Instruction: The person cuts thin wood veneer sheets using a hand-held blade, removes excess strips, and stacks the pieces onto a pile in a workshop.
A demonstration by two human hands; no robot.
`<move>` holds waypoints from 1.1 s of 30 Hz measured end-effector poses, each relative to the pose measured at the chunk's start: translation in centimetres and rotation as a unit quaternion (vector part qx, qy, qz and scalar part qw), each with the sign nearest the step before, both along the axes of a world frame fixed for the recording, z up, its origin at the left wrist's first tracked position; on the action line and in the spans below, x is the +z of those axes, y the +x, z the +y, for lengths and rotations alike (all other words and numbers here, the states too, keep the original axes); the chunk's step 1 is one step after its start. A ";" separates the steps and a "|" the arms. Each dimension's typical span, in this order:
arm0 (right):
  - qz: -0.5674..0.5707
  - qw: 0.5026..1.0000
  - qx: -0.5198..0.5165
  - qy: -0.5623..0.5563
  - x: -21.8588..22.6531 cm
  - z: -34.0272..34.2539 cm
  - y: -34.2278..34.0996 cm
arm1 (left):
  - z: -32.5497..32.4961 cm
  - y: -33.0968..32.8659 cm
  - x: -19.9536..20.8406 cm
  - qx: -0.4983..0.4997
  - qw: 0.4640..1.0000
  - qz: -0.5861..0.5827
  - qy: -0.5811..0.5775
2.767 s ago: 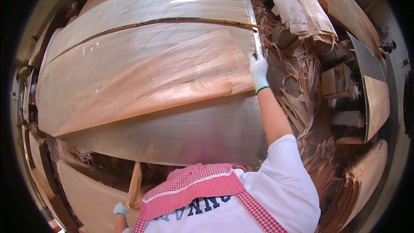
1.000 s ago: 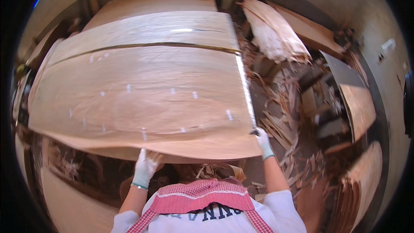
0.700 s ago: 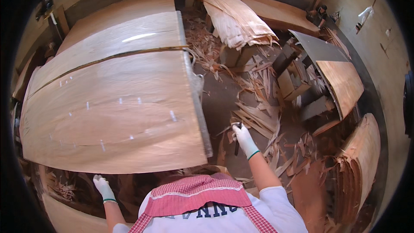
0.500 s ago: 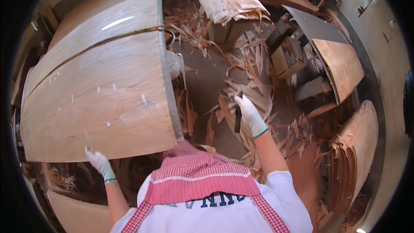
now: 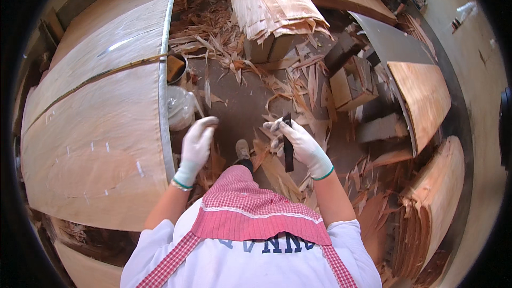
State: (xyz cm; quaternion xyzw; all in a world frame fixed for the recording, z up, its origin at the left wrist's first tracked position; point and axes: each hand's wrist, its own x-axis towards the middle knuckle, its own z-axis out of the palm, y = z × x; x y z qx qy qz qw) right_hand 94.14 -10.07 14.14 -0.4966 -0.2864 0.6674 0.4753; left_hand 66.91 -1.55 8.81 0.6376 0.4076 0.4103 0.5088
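My red checked apron (image 5: 261, 210) is closest to me. Beyond it, my gloved right hand (image 5: 305, 150) is closed around a dark, bar-like tool (image 5: 289, 156), which points away from me over the floor. My gloved left hand (image 5: 197, 148) is raised with its fingers together; I can't tell whether it holds anything. To its left lies a broad wood sheet (image 5: 106, 112) with white marks (image 5: 140, 168) and a dark strip (image 5: 120, 68) across it. Past my left hand sit a clear plastic bag (image 5: 180, 108) and a dark bucket (image 5: 184, 69). Farther off, thin sheets (image 5: 274, 0) droop in a pile above scattered wood scraps.
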 end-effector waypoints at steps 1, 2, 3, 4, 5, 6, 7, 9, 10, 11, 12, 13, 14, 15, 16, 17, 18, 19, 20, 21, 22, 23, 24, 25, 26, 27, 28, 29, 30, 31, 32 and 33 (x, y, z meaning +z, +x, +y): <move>-0.017 1.000 0.015 -0.010 -0.2 1.9 0.9 | 1.8 2.5 0.2 -0.035 0.999 -0.013 -0.020; -0.035 0.999 0.036 -0.016 0.0 4.1 1.5 | 3.6 4.6 0.8 -0.067 0.997 -0.023 -0.030; -0.053 0.997 0.060 -0.022 0.2 6.2 2.0 | 5.5 6.6 1.5 -0.097 0.994 -0.033 -0.039; -0.050 0.995 0.079 -0.037 0.1 8.3 2.5 | 7.2 8.8 2.0 -0.125 0.982 -0.103 -0.098; -0.060 0.991 0.096 -0.074 0.3 10.2 2.8 | 9.0 10.7 2.5 -0.148 0.962 -0.172 -0.151; -0.123 0.985 0.122 -0.011 -0.7 12.0 3.7 | 11.1 12.4 3.5 -0.188 0.948 -0.168 -0.192; -0.177 0.972 0.146 0.052 -1.7 13.9 4.7 | 13.1 13.7 4.3 -0.226 0.931 -0.162 -0.236; -0.099 0.975 0.168 -0.108 1.1 17.9 4.8 | 17.0 14.9 3.4 -0.203 0.942 -0.139 -0.229; -0.103 0.975 0.168 -0.105 1.6 19.9 5.3 | 18.7 15.6 4.1 -0.183 0.944 -0.143 -0.236; -0.097 0.974 0.180 -0.098 1.4 22.1 5.6 | 20.7 15.7 3.7 -0.169 0.934 -0.168 -0.265; -0.090 0.973 0.191 -0.090 1.0 24.0 5.9 | 22.5 15.8 2.9 -0.132 0.954 -0.172 -0.207; -0.089 0.973 0.197 -0.084 0.6 25.9 6.6 | 24.3 16.1 2.6 -0.101 0.968 -0.179 -0.147; -0.094 0.966 0.230 -0.067 -0.1 28.2 7.0 | 25.9 16.0 2.4 -0.083 0.960 -0.189 -0.192; -0.119 0.960 0.244 -0.068 -0.4 30.4 7.3 | 27.4 15.5 2.3 -0.064 0.949 -0.198 -0.235; -0.137 0.958 0.248 -0.052 -0.7 33.0 7.4 | 28.7 15.6 2.0 -0.006 0.965 -0.196 -0.176; -0.156 0.955 0.249 -0.042 -1.1 35.6 7.7 | 30.2 16.0 2.5 0.097 0.992 -0.046 -0.064; -0.188 0.950 0.248 -0.025 -2.0 38.2 8.1 | 31.6 16.2 2.3 0.124 0.992 0.004 -0.025; -0.163 0.956 0.244 -0.022 -3.2 41.0 8.2 | 33.3 16.2 2.2 0.154 0.986 0.055 0.018; -0.212 0.941 0.257 0.056 -3.4 43.6 8.0 | 34.8 16.5 2.5 0.142 0.987 0.072 0.013; -0.257 0.919 0.267 0.135 -3.6 46.0 7.8 | 36.4 16.9 3.0 0.146 0.975 0.148 0.082; -0.282 0.896 0.291 0.184 -4.0 47.9 7.6 | 37.8 17.3 2.8 0.151 0.972 0.167 0.067; -0.298 0.880 0.331 0.166 -3.3 50.0 7.5 | 39.4 17.5 2.7 0.158 0.968 0.186 0.056; -0.294 0.873 0.359 0.153 -2.3 51.8 7.4 | 40.4 17.6 2.9 0.178 0.963 0.198 0.048; -0.290 0.866 0.382 0.141 -1.1 53.6 7.1 | 41.6 17.4 3.4 0.195 0.957 0.211 0.043; -0.283 0.860 0.407 0.121 -0.5 54.8 6.7 | 42.4 17.2 3.9 0.203 0.947 0.249 0.025; -0.257 0.863 0.417 0.119 -0.2 56.5 6.2 | 43.6 17.0 3.9 0.224 0.942 0.245 0.036; -0.281 0.843 0.435 0.144 -1.0 57.9 5.8 | 44.3 16.8 4.0 0.232 0.933 0.275 0.029; -0.306 0.822 0.450 0.171 -2.3 59.5 5.3 | 45.3 16.5 3.9 0.238 0.922 0.303 0.026; -0.338 0.794 0.473 0.178 -3.7 60.9 4.8 | 46.3 16.2 3.4 0.233 0.912 0.336 0.042; -0.333 0.790 0.487 0.166 -3.7 61.9 3.9 | 47.1 15.8 3.0 0.234 0.905 0.353 0.033; -0.323 0.788 0.493 0.176 -4.2 63.0 3.3 | 48.1 15.3 2.7 0.233 0.899 0.369 0.026; -0.314 0.787 0.498 0.185 -5.1 64.0 2.7 | 49.1 14.8 2.3 0.231 0.893 0.385 0.019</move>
